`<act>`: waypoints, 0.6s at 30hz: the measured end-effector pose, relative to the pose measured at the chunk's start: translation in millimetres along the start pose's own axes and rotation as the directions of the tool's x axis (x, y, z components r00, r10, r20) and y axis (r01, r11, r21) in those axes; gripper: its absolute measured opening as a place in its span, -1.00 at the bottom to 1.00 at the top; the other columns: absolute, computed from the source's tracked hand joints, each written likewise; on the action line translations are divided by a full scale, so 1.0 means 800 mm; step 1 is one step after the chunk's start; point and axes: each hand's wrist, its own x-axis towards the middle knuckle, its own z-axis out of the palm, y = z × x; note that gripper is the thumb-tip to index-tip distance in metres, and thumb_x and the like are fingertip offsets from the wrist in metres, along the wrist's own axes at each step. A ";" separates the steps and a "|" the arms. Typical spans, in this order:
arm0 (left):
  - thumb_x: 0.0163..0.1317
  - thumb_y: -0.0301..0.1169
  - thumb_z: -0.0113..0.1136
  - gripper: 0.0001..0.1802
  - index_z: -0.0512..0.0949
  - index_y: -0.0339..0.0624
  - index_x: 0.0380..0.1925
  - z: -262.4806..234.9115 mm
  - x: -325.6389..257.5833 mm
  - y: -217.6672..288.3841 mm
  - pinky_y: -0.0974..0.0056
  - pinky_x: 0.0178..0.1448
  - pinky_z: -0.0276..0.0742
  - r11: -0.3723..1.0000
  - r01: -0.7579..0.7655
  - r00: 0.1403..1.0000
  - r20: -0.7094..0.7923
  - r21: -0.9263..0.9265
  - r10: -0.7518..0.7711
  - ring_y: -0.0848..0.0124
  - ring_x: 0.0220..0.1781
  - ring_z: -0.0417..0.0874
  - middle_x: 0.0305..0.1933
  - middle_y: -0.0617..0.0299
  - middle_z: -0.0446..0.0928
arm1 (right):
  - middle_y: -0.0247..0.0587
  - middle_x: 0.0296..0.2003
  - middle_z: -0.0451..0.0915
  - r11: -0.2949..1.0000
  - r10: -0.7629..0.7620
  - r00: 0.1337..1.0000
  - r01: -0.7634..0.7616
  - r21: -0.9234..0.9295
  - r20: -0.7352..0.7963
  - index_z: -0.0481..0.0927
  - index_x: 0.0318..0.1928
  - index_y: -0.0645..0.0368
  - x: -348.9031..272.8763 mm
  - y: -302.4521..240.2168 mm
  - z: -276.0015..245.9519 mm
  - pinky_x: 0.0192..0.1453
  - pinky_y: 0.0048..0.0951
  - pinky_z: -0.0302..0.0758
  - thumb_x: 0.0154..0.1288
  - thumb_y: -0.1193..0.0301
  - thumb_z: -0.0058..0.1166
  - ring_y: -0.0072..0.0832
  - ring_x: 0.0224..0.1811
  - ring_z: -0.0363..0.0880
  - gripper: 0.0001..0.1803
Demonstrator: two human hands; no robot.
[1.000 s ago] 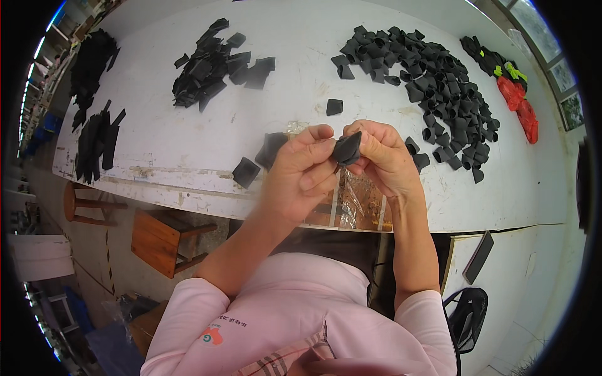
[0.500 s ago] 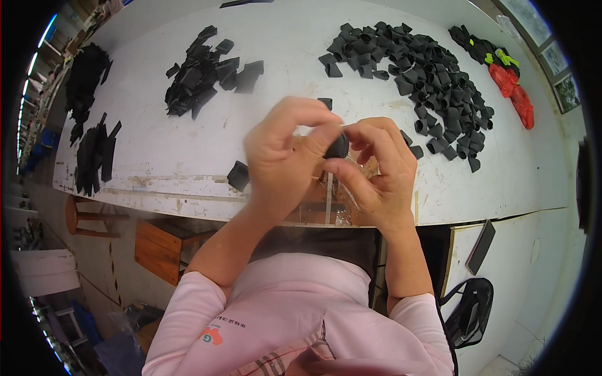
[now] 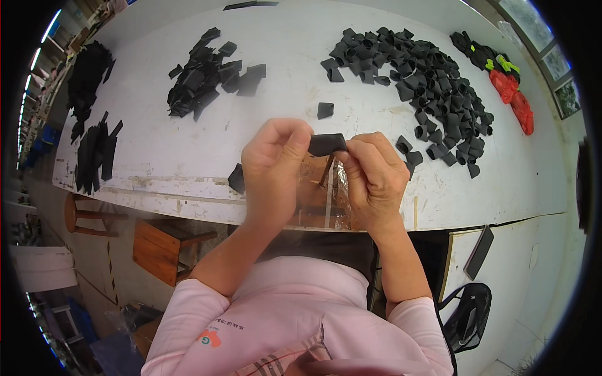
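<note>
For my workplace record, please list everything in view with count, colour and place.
Held piece: one, black, between hands
Single pieces: two, black, near hands
Small-piece pile: uncounted, black, table's right
Flat-piece heap: uncounted, black, table's upper left
Strip bundles: two, black, table's left edge
Far strips: uncounted, black, far edge
Clear plastic: uncounted, transparent, near edge
Table: one, white, centre
Side bundles: uncounted, black, yellow-green, red, upper right
Window: one, pale, upper right
Stools: two, brown, floor at left
Flat slab: one, black, lower right
Bag: one, black, lower right
Background clutter: uncounted, mixed, left
Shirt: one, pink, bottom
Left hand: one, held piece's left end
Right hand: one, held piece's right end
</note>
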 end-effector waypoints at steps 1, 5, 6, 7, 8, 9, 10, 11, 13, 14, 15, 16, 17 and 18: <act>0.21 -0.46 0.02 -0.87 0.45 -0.31 -0.30 -0.002 0.004 0.001 0.54 -0.20 0.32 0.999 -0.021 0.999 0.044 0.039 0.019 0.64 -0.32 0.41 -0.37 0.30 0.47 | -0.22 -0.56 0.42 1.000 -0.004 1.000 0.004 0.003 0.002 0.49 -0.45 0.27 0.001 -0.002 -0.001 -0.51 -0.45 0.36 -0.05 0.61 0.12 -0.36 -0.53 0.43 -0.90; 0.18 -0.52 0.03 -0.89 0.46 -0.33 -0.32 -0.008 0.010 0.004 0.54 -0.33 0.33 0.966 -0.042 0.975 0.221 0.253 -0.015 0.66 -0.40 0.41 -0.41 0.32 0.47 | -0.20 -0.57 0.42 0.989 0.143 0.979 -0.148 0.020 0.146 0.50 -0.44 0.26 0.011 -0.013 -0.011 -0.53 -0.43 0.35 -0.01 0.59 0.10 -0.35 -0.59 0.40 -0.93; 0.13 -0.53 0.06 -0.89 0.47 -0.35 -0.35 -0.013 0.011 0.004 0.54 -0.44 0.31 0.967 0.066 0.963 0.237 0.248 -0.127 0.68 -0.50 0.38 -0.49 0.35 0.47 | -0.19 -0.57 0.41 0.987 0.154 0.976 -0.161 0.028 0.155 0.50 -0.44 0.26 0.013 -0.015 -0.010 -0.54 -0.44 0.34 0.00 0.59 0.09 -0.35 -0.61 0.40 -0.94; 0.13 -0.53 0.06 -0.89 0.47 -0.35 -0.35 -0.016 0.011 0.004 0.54 -0.44 0.31 0.967 0.074 0.969 0.211 0.245 -0.128 0.68 -0.50 0.38 -0.49 0.35 0.47 | -0.19 -0.57 0.41 0.986 0.152 0.972 -0.161 0.038 0.180 0.50 -0.44 0.26 0.014 -0.015 -0.009 -0.54 -0.44 0.34 0.00 0.59 0.09 -0.35 -0.61 0.40 -0.94; 0.13 -0.54 0.07 -0.90 0.48 -0.36 -0.36 -0.016 0.011 0.004 0.57 -0.47 0.29 0.955 0.102 0.965 0.207 0.278 -0.163 0.69 -0.52 0.38 -0.50 0.34 0.47 | -0.19 -0.58 0.41 0.993 0.115 0.979 -0.118 0.007 0.169 0.49 -0.45 0.27 0.014 -0.015 -0.009 -0.54 -0.45 0.33 0.01 0.59 0.09 -0.36 -0.62 0.40 -0.94; 0.12 -0.55 0.08 -0.90 0.48 -0.38 -0.36 -0.016 0.011 0.003 0.61 -0.51 0.27 0.941 0.132 0.959 0.199 0.310 -0.200 0.70 -0.55 0.38 -0.51 0.33 0.48 | -0.19 -0.58 0.41 0.997 0.077 0.984 -0.075 -0.021 0.161 0.49 -0.45 0.27 0.014 -0.013 -0.008 -0.55 -0.46 0.32 0.01 0.60 0.08 -0.36 -0.62 0.40 -0.95; 0.13 -0.54 0.08 -0.92 0.48 -0.36 -0.41 -0.013 0.011 0.002 0.60 -0.56 0.25 0.898 0.054 0.972 0.184 0.438 -0.148 0.72 -0.60 0.36 -0.58 0.37 0.45 | -0.18 -0.58 0.41 0.998 0.057 0.988 -0.053 -0.031 0.147 0.49 -0.45 0.27 0.013 -0.011 -0.008 -0.55 -0.48 0.30 0.00 0.61 0.08 -0.37 -0.62 0.39 -0.94; 0.14 -0.53 0.07 -0.94 0.48 -0.33 -0.44 -0.012 0.010 -0.004 0.61 -0.57 0.23 0.917 0.051 0.975 0.178 0.395 -0.131 0.73 -0.61 0.35 -0.57 0.37 0.44 | -0.18 -0.60 0.41 0.999 0.046 0.992 -0.043 -0.028 0.118 0.48 -0.45 0.28 0.013 -0.009 -0.006 -0.55 -0.49 0.29 -0.01 0.61 0.09 -0.37 -0.63 0.37 -0.93; 0.13 -0.52 0.08 -0.95 0.48 -0.29 -0.44 -0.021 0.008 -0.006 0.60 -0.55 0.24 0.892 0.095 0.968 0.168 0.443 -0.186 0.74 -0.58 0.35 -0.58 0.39 0.43 | -0.21 -0.62 0.38 0.994 0.111 0.970 -0.103 -0.045 0.215 0.45 -0.48 0.30 0.023 -0.008 -0.015 -0.57 -0.57 0.24 0.04 0.58 0.08 -0.54 -0.63 0.35 -0.93; 0.13 -0.52 0.08 -0.95 0.48 -0.29 -0.44 -0.031 0.005 -0.009 0.60 -0.55 0.24 0.888 0.111 0.969 0.150 0.446 -0.197 0.74 -0.58 0.35 -0.58 0.39 0.43 | -0.28 -0.59 0.43 0.968 0.228 0.947 -0.245 0.050 0.228 0.48 -0.49 0.28 0.026 0.004 -0.025 -0.58 -0.62 0.22 0.08 0.55 0.07 -0.63 -0.62 0.33 -0.92; 0.13 -0.52 0.08 -0.94 0.48 -0.29 -0.41 -0.048 -0.001 -0.018 0.59 -0.53 0.25 0.812 0.005 1.000 0.015 0.583 -0.016 0.73 -0.57 0.35 -0.57 0.38 0.42 | -0.33 -0.56 0.48 0.815 0.392 0.901 -0.434 0.384 0.186 0.51 -0.46 0.28 0.034 0.008 -0.031 -0.58 -0.67 0.22 0.15 0.45 0.05 -0.69 -0.61 0.30 -0.86; 0.13 -0.51 0.08 -0.93 0.47 -0.29 -0.39 -0.069 -0.004 -0.029 0.58 -0.51 0.27 0.693 -0.074 0.979 -0.079 0.717 0.186 0.72 -0.56 0.35 -0.56 0.38 0.42 | -0.35 -0.56 0.48 0.633 0.543 0.829 -0.511 0.581 0.138 0.53 -0.41 0.30 0.051 0.013 -0.032 -0.61 -0.69 0.19 0.21 0.34 0.01 -0.71 -0.62 0.28 -0.76; 0.10 -0.55 0.09 -0.89 0.46 -0.32 -0.34 -0.102 -0.005 -0.040 0.54 -0.49 0.30 0.597 -0.077 0.955 -0.113 0.799 0.275 0.66 -0.52 0.37 -0.48 0.30 0.43 | -0.34 -0.57 0.47 0.688 0.615 0.789 -0.525 0.501 -0.017 0.53 -0.39 0.33 0.062 0.025 -0.027 -0.61 -0.68 0.17 0.25 0.27 -0.05 -0.73 -0.63 0.27 -0.68; 0.04 -0.57 0.09 -0.82 0.44 -0.33 -0.30 -0.128 -0.009 -0.040 0.45 -0.47 0.33 0.408 -0.023 0.939 -0.121 0.913 0.323 0.52 -0.51 0.40 -0.37 0.19 0.44 | -0.34 -0.57 0.46 0.752 0.605 0.790 -0.528 0.394 -0.095 0.53 -0.38 0.33 0.055 0.034 -0.028 -0.61 -0.67 0.16 0.26 0.27 -0.06 -0.73 -0.63 0.26 -0.68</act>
